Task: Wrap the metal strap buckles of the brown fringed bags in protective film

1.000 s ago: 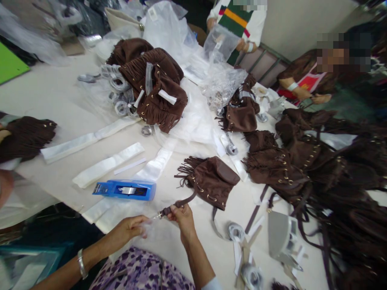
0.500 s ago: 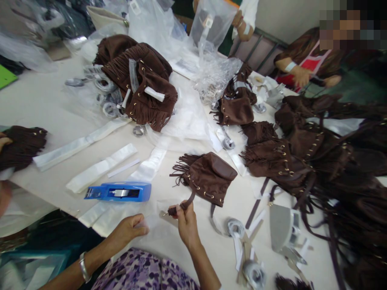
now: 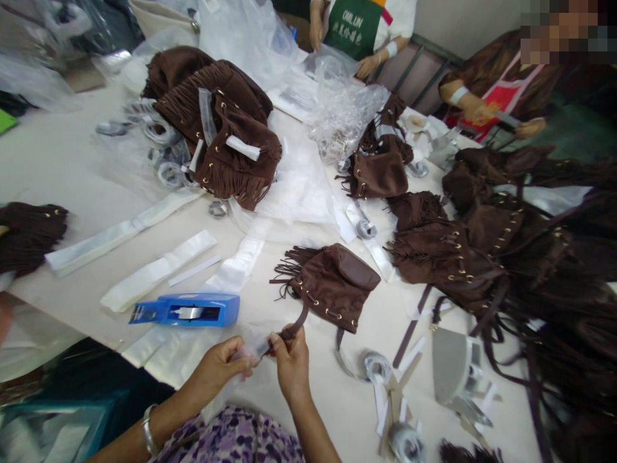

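Note:
My right hand (image 3: 292,361) is closed on the end of a brown strap (image 3: 299,319) that runs to a small fringed drawstring bag (image 3: 341,283). The bag lies on its side on the table just beyond. Between the fingers of my left hand (image 3: 226,361) is a piece of clear plastic film (image 3: 257,344), held against the strap's end. A dark metal-looking end piece sits where both hands meet; its details are blurred. Left of the hands lies a blue tape dispenser (image 3: 186,310).
White wrapping strips (image 3: 159,270) lie to the left. Brown bags are piled at the back (image 3: 216,122) and right (image 3: 463,238). A grey tape dispenser (image 3: 450,363) and coiled straps (image 3: 376,365) lie at right. Co-workers' hands (image 3: 369,66) show across the table.
My left hand has moved right and up, bringing the plastic film to the strap's end. Across the table, a co-worker has lowered a clear plastic bag.

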Demonstrator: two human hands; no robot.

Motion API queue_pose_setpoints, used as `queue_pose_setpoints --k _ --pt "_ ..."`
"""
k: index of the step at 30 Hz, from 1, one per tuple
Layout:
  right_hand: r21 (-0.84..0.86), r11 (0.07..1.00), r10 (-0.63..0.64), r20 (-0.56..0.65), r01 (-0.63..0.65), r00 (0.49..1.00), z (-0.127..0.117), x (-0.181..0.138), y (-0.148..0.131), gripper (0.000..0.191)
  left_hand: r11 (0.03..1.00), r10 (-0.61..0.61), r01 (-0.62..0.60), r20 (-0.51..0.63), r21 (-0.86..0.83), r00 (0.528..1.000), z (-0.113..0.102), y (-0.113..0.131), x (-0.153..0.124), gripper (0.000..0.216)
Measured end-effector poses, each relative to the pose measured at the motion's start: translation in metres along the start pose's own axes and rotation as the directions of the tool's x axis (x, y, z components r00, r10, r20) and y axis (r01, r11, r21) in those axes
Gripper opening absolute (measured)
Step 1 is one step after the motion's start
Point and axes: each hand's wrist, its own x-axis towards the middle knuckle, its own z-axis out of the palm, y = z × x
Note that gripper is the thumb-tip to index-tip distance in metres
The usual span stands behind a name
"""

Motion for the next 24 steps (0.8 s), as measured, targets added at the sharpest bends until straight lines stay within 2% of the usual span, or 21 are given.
queue_pose_setpoints --k 2,5,7,9,11,16,20,24 --pt "-0.012 1.000 -0.002 -0.028 0.002 1.000 0.000 -0.001 0.001 0.029 1.000 0.015 -0.015 -0.013 0.020 1.000 0.000 0.001 -0.001 0.029" --pt "0.113 0.987 0.111 0.005 -0.111 0.994 0.003 -0.003 0.004 0.047 0.997 0.038 -0.034 -0.047 0.073 0.998 -0.002 0.005 -0.003 0.027" --pt "0.184 0.956 0.204 0.135 -0.227 0.970 0.004 -0.003 0.007 0.052 0.997 0.031 -0.026 -0.063 0.079 0.998 -0.002 0.007 -0.005 0.027" --pt "0.180 0.935 0.249 0.288 -0.307 0.925 0.002 -0.002 0.008 0.045 0.999 0.010 -0.007 -0.074 0.047 0.997 -0.003 0.008 -0.007 0.030" --pt "0.164 0.934 0.249 0.341 -0.318 0.906 -0.004 0.000 0.006 0.041 0.999 -0.003 0.007 -0.092 0.035 0.996 -0.006 0.008 -0.009 0.031" --pt "0.208 0.966 0.134 0.108 -0.154 0.985 -0.025 0.005 -0.021 0.042 0.984 -0.006 0.024 -0.097 0.178 0.995 -0.017 0.003 -0.014 0.031" --pt "0.229 0.968 0.075 0.119 -0.101 0.990 -0.027 0.002 -0.039 0.039 0.969 0.003 0.011 -0.060 0.245 0.998 -0.017 0.008 -0.016 0.031" --pt "0.288 0.947 0.112 0.123 -0.143 0.986 -0.017 0.002 -0.039 0.040 0.954 0.052 -0.046 -0.010 0.295 0.999 -0.014 0.018 -0.017 0.028"
